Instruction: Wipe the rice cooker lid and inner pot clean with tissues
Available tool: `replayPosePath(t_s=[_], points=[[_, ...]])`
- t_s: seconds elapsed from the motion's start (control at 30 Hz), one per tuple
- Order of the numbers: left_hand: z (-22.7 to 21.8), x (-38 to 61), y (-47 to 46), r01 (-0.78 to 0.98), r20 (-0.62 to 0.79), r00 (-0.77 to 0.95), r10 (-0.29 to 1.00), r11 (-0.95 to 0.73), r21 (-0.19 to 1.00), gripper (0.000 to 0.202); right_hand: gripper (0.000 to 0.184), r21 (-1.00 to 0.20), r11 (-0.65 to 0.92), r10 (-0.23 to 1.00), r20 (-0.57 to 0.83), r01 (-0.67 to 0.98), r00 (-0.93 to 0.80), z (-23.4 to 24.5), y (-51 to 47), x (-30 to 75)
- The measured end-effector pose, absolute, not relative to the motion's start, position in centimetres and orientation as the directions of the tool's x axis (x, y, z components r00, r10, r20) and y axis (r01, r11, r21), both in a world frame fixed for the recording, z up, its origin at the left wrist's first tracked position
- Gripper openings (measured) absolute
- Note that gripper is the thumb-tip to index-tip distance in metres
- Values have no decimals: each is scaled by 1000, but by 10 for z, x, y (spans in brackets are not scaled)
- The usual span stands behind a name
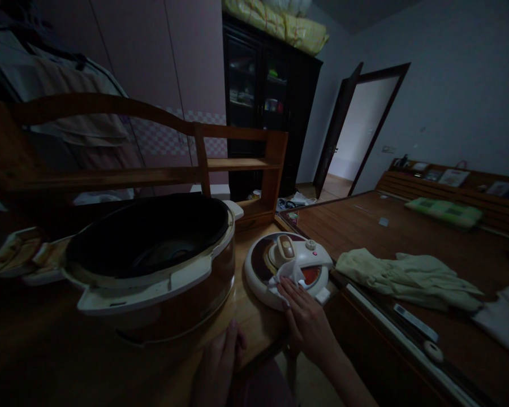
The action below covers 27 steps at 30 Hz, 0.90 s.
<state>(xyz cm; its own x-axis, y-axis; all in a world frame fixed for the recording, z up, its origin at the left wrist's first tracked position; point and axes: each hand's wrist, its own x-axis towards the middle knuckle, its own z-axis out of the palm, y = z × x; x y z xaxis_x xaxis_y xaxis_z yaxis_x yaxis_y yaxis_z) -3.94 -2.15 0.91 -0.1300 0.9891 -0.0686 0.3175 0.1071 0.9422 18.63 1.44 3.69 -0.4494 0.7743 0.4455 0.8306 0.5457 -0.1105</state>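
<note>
A brown and cream pressure cooker body (152,271) stands open on a wooden table (254,316), its dark inner pot showing. Its round lid (286,265) lies flat on the table to the right, handle up. My right hand (307,319) rests on the near edge of the lid, fingers stretched flat over a small white cloth or pad (280,285). My left hand (220,364) lies at the table's near edge in front of the cooker, fingers together and loosely extended, holding nothing that I can see.
A wooden shelf rack (241,164) stands behind the cooker. To the right is a bare wooden bed platform (407,237) with a pale green towel (402,271), a white cloth (504,316) and a green pillow (443,210). A dark cabinet (267,102) and open doorway (360,135) are at the back.
</note>
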Motion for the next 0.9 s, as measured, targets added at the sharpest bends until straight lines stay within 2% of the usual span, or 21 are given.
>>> replayPosePath(t_s=[0.2,0.5,0.9], points=[[8,-42,-25,341,-53,-111,992,88,936,66,55,-41,564,767,395,825,-505,41,-4,209],[2,-42,-25,345,-51,-99,994,82,935,68,58,-1,448,814,415,894,-407,33,-11,235],[9,-40,-24,339,-57,-113,992,92,936,68,53,-45,487,781,470,872,-411,42,28,182]])
